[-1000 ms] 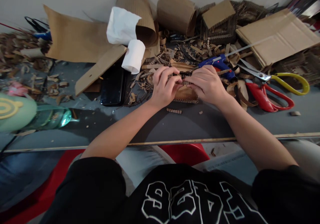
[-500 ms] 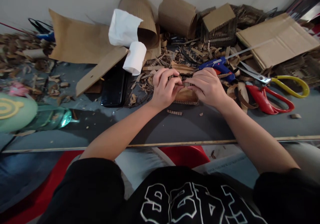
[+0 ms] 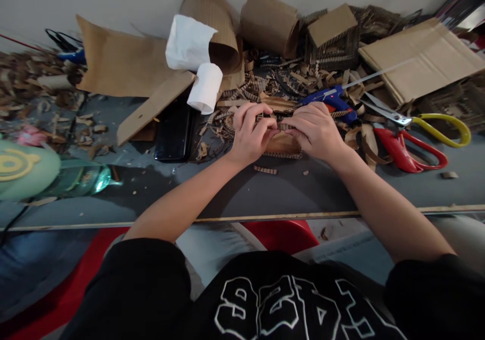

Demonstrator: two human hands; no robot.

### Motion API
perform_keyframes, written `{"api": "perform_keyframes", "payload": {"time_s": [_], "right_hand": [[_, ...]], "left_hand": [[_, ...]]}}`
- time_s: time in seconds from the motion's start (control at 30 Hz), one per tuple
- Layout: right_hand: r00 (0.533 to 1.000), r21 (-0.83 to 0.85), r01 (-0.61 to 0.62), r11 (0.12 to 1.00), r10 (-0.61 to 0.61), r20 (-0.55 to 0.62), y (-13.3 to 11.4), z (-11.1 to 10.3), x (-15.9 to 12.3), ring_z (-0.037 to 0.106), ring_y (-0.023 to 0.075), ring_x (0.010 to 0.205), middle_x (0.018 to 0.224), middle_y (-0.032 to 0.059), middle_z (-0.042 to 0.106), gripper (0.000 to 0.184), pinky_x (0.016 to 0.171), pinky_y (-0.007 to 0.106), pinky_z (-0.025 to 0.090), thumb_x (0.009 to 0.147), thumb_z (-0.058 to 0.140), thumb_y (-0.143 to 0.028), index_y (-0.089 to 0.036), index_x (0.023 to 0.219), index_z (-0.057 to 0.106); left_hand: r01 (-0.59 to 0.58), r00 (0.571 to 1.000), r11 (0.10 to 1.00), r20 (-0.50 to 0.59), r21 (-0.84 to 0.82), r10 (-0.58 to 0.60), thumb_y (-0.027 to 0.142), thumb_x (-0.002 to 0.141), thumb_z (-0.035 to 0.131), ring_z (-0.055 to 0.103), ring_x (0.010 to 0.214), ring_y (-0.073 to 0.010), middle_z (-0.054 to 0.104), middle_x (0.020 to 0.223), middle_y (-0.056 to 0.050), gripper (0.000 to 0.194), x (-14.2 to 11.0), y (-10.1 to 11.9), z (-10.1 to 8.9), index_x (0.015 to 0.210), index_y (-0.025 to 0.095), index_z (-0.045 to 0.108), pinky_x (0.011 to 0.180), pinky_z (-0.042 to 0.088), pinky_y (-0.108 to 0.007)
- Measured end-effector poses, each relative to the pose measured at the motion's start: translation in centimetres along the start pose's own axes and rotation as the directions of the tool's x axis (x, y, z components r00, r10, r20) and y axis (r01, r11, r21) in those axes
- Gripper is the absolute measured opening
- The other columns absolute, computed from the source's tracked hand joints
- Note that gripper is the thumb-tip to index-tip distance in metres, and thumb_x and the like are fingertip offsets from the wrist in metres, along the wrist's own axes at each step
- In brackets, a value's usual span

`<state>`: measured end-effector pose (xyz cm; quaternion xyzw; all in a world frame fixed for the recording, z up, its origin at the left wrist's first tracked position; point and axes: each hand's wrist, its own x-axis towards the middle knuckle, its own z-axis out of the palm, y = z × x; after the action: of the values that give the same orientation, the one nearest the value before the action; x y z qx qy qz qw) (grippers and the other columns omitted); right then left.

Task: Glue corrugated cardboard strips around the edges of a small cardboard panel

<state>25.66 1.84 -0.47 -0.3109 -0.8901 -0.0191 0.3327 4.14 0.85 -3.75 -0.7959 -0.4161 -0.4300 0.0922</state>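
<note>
While the view shifts slightly | hands [image 3: 250,135] [image 3: 318,130] still pinching a corrugated strip [image 3: 285,127]

On a table [image 3: 227,198], a tray [image 3: 282,145] lies beneath a strip [image 3: 285,126], with the left hand [image 3: 252,133] and right hand [image 3: 314,130] at either side; an offcut [image 3: 265,170] rests just before the tray. Scissors [image 3: 403,120] lie to the right, a glue gun [image 3: 329,96] between them and the right hand, a panel [image 3: 424,59] behind. To the left sit a phone [image 3: 172,138], a board [image 3: 155,105] slanting over its far end, and, farther out, a bottle [image 3: 81,178]. Behind, a tube [image 3: 270,22] stands left of a box [image 3: 333,26].
</note>
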Motion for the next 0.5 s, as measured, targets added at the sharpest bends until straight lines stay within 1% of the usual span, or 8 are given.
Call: {"api": "perform_keyframes", "payload": {"time_s": [0.2,0.33,0.5], "right_hand": [[1.000,-0.009,0.013,1.000,-0.013,-0.001,-0.06,-0.01,0.08,0.064,0.0238,0.098,0.095,0.0085,0.072,0.040,0.091,0.043,0.044,0.104,0.040,-0.044,-0.022,0.111,0.072],[1.000,0.015,0.009,1.000,-0.009,0.002,-0.17,-0.04,0.11,0.064,0.0241,0.099,0.096,0.0087,0.073,0.040,0.092,0.043,0.044,0.104,0.040,-0.044,-0.022,0.112,0.072],[1.000,0.035,0.009,0.999,-0.009,0.007,-0.19,0.01,0.07,0.065,0.0237,0.098,0.096,0.0088,0.073,0.039,0.092,0.043,0.044,0.104,0.040,-0.044,-0.022,0.112,0.072]], "left_hand": [[-0.006,1.000,1.000,0.017,-0.027,0.006,0.066,0.097,0.037,0.053,0.126,-0.0254,0.064,0.119,-0.010,0.049,0.05,0.07,-0.18,0.097,0.023,0.061,0.113,0.038,-0.048],[0.005,0.998,0.999,0.057,-0.053,-0.002,0.068,0.096,0.035,0.053,0.128,-0.0273,0.063,0.122,-0.013,0.052,0.01,0.02,-0.21,0.097,0.022,0.060,0.113,0.038,-0.049],[0.008,0.999,1.000,0.049,-0.016,-0.007,0.066,0.098,0.029,0.054,0.127,-0.0274,0.064,0.120,-0.013,0.054,-0.03,-0.08,-0.10,0.096,0.022,0.060,0.112,0.040,-0.049]]}}
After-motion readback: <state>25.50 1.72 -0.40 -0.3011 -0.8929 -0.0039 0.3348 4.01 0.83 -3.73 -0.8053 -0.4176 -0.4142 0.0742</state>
